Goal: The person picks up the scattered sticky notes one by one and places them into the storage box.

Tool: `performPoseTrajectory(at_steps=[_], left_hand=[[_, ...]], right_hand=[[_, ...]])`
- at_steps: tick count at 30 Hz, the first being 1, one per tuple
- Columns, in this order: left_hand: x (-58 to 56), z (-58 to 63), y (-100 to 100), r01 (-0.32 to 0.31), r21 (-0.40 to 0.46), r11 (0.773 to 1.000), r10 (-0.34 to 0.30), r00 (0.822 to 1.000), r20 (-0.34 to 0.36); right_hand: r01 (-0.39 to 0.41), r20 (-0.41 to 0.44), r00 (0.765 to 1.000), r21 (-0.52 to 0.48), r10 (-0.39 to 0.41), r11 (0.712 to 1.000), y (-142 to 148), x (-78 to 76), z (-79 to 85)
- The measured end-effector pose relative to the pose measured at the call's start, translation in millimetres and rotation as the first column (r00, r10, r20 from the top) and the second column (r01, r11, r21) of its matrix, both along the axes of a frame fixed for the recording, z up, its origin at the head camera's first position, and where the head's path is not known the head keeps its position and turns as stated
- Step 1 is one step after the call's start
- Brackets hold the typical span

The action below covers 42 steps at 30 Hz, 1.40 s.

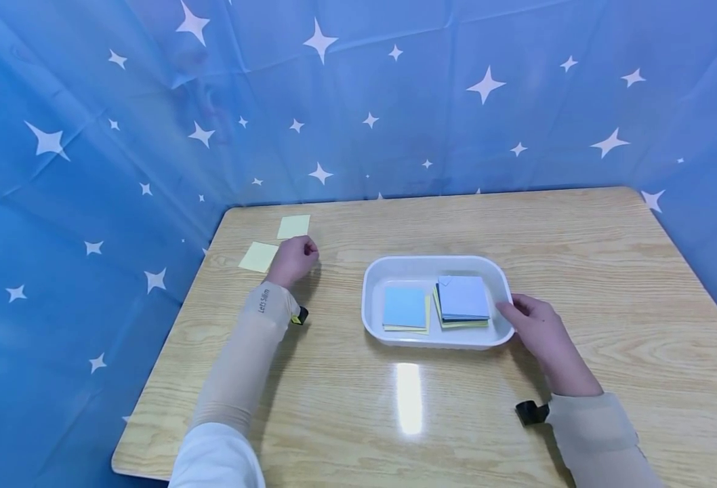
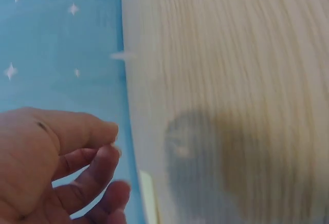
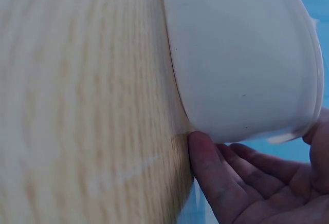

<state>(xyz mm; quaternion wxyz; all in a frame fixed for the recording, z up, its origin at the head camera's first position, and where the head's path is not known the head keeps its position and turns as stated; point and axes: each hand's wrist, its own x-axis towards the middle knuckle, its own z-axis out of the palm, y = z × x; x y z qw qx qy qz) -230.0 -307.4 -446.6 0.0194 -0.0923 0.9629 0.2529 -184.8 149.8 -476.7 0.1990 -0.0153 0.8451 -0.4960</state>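
Observation:
A white plastic tray (image 1: 434, 341) stands on the table, holding two groups of square paper notes. Light blue paper (image 1: 404, 306) tops pale yellow sheets on the left. Lavender paper (image 1: 463, 297) tops a thicker stack with dark blue and yellow-green edges. My right hand (image 1: 535, 322) grips the tray's right end, thumb at the rim and fingers against the outer wall (image 3: 241, 59). Over the table's left side, my left hand (image 1: 294, 259) hovers beside two pale yellow notes, one nearer (image 1: 257, 257) and one farther (image 1: 294, 226). Its fingers (image 2: 85, 131) are loosely bent, with nothing visible between them.
The light wooden table (image 1: 358, 413) has a rounded far right corner. Behind it and at both sides hangs a blue curtain (image 1: 358, 88) with white stars. Each forearm wears a beige sleeve with a small black wrist device (image 1: 530, 413).

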Motion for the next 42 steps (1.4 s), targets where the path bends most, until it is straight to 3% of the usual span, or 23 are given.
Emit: performPoseTrajectory(at_steps=[8,13,21,28,35,42], left_hand=[[2.9,-8.2,-33,-0.18,-0.099,0.979,0.179,0.984,-0.014],[7.5,-16.7,-49,-0.233,-0.134,0.963,0.237,0.971,0.018],[10.9,-22.3,-68,-0.32,-0.164,0.933,0.326,0.945,0.008],[10.6,-25.0,-82,-0.356,-0.147,0.923,0.365,0.931,0.034],[13.3,-26.3,-93,-0.429,-0.063,0.901,0.432,0.901,0.039],[9.5,-25.9,-99,-0.431,-0.041,0.901,0.433,0.9,0.056]], right_hand=[[-0.006,-0.007,1.0,0.005,0.006,1.0,2,-1.4,1.8],[-0.006,0.007,1.0,0.003,0.006,1.0,2,-0.8,1.9],[-0.013,-0.014,1.0,-0.001,0.013,1.0,2,-1.0,1.2],[-0.013,-0.01,1.0,0.002,0.013,1.0,2,0.2,0.4],[-0.011,-0.01,1.0,-0.001,0.011,1.0,1,0.2,-2.1],[-0.005,-0.006,1.0,0.004,0.005,1.0,1,-0.3,-2.4]])
